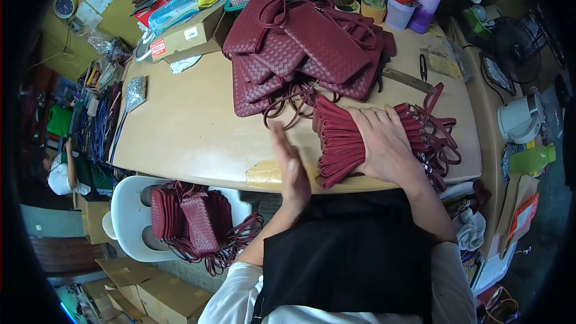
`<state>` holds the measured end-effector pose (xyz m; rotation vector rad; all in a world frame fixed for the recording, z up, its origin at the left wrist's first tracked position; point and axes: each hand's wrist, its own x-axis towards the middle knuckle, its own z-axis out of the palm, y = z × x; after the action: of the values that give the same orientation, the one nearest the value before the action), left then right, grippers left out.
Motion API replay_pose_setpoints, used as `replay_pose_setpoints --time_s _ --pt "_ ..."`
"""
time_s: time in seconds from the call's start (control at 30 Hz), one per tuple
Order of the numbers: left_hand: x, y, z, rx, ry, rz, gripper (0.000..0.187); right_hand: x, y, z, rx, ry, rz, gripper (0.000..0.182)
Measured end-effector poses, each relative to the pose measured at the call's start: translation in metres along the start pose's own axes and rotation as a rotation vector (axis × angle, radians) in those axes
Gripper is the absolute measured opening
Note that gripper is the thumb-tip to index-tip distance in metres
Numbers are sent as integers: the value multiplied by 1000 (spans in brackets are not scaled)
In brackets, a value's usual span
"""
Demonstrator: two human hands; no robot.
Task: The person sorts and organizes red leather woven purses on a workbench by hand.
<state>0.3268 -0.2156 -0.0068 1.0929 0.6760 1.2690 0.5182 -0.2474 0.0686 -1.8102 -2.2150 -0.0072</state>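
Worktable (180, 126): one, pale top, beneath the bag pile.
Bag pile (336, 42): dark red, woven-pattern; landmark for this list.
White chair (123, 222): one, nearer the wearer than the bag pile and to its left, bearing more red pouches (201, 222).
Pouch bundle (337, 138): dark red, on the tabletop at the bag pile's near right; pouches ranked from far to near, each long axis running roughly left to right.
Right hand (384, 144): nearer hand, near side of the bag pile, laid over the bundle's top; whether its fingers clasp cannot be told.
Left hand (291, 171): near side of the bag pile, flat, holding nothing, apart from the bundle's left ends.
Strap loops (444, 125): several, right of the bag pile, at the bundle's right ends.
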Motion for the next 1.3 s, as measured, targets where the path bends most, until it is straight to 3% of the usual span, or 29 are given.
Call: replay_pose_setpoints --time_s 0.07,0.1,0.13,0.23,0.3,0.37,0.4,0.43,0.5,0.57,0.67,0.77,0.9,0.97,1.03,1.1,1.17,1.2,1.27,1.3 --pt "-14 0 -4 87 35 142 118 2 -1 -1 33 46 6 96" --pt "-10 18 23 -30 161 -317 125 5 -3 -1 0 -15 9 94" --pt "-14 12 28 -31 169 -325 125 5 -5 -1 -30 -85 12 92" --pt "-16 -15 30 -142 -162 -63 119 9 -1 8 -95 -66 -53 89" --pt "-22 -35 15 -182 -269 15 117 7 1 6 1 -37 -45 86" --pt "-46 -47 -23 600 -129 377 102 5 -1 6 83 47 -39 83" --pt "-59 -41 -29 704 -86 336 73 6 -1 8 88 48 -39 83" --pt "-62 -43 -32 709 -81 331 73 7 -1 10 50 85 -35 81" --pt "-67 -43 -33 667 -153 281 51 10 0 13 18 109 -53 80" --pt "-53 -34 -21 692 -84 326 41 22 -8 18 60 110 53 75" --pt "-36 -50 -29 537 72 289 29 33 -20 26 76 149 -49 75" --pt "-40 -46 -36 353 166 165 28 42 -22 26 88 30 -85 79" --pt "-37 -31 -45 595 31 452 28 42 -30 27 117 118 -195 81" --pt "-39 -32 -45 550 4 367 28 49 -30 25 135 65 -179 80" --pt "-29 -30 -46 615 76 481 27 50 -23 26 136 91 -160 77" --pt "-27 -31 -47 638 42 508 24 50 -21 23 99 -14 -79 71" --pt "-30 -34 -49 635 59 470 22 48 -20 27 123 152 -106 75" --pt "-35 -36 -45 620 29 473 22 47 -20 27 116 112 -81 75" --pt "-46 -34 -44 563 37 203 24 45 -19 28 121 80 -54 75" --pt "-52 -23 -36 672 -66 189 22 45 -19 29 102 96 -75 71"
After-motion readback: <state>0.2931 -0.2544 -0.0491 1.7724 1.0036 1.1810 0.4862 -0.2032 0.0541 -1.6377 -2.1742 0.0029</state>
